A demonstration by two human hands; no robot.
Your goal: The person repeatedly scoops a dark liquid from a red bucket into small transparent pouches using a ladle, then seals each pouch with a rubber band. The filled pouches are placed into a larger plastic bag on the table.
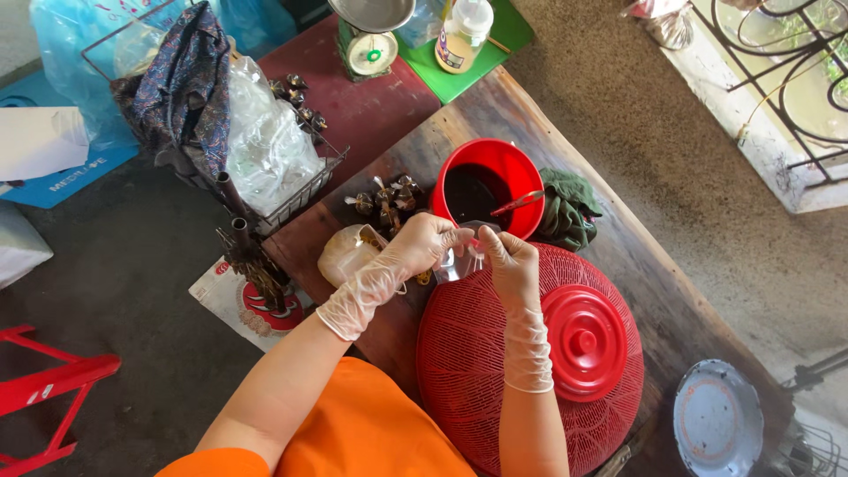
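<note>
Clear plastic is what we have between us: a small transparent bag (461, 261), held up just in front of the red bucket (488, 186). Our left hand (422, 247) pinches one side of its mouth with closed fingers, and our right hand (508, 258) pinches the other, so the opening seems spread wide and close to the bucket's rim. Both hands wear thin see-through gloves, likely to keep them clean of the dark liquid that fills the bucket. A red-handled ladle (519, 203) rests across that liquid, its handle leaning on the rim within easy reach of the right hand.

We work over a red mesh dome cover (495, 371) with a solid red knob on top, which sits on the wooden tabletop (636, 256) directly below the bag. A green cloth (570, 210) lies bunched just beside the bucket. Left of the bucket, a cluster of small filled, knotted bags (389, 199) sits on the tabletop, near a pale lumpy bag (346, 254). Farther back stand a kitchen scale (369, 44) and a wire basket (300, 196) stuffed with plastic.
</note>
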